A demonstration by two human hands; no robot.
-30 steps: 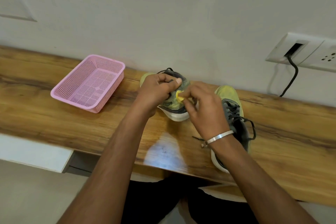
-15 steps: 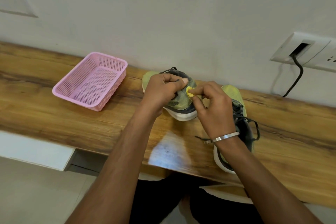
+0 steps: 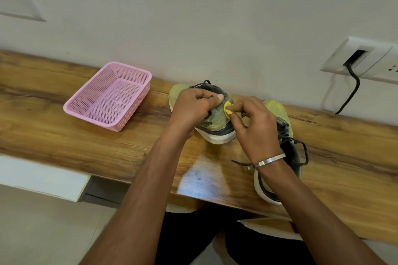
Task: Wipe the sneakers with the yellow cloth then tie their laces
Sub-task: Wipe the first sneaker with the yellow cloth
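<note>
Two green-and-grey sneakers with white soles sit on the wooden shelf (image 3: pixel 64 135). My left hand (image 3: pixel 193 109) grips the left sneaker (image 3: pixel 217 122) over its top, thumb near the collar. My right hand (image 3: pixel 252 127) pinches a small bunched yellow cloth (image 3: pixel 227 108) against that sneaker's side. The right sneaker (image 3: pixel 286 135) lies behind my right wrist, its dark laces (image 3: pixel 301 153) loose and untied. Most of the cloth is hidden inside my fingers.
A pink mesh basket (image 3: pixel 109 97) stands on the shelf to the left of the sneakers. The wall runs directly behind. A socket plate (image 3: pixel 361 58) with a black cable (image 3: pixel 353 92) is at the upper right. My legs are below the shelf's front edge.
The cloth in my right hand has shifted slightly along the left sneaker's side. My left hand keeps its hold on the sneaker.
</note>
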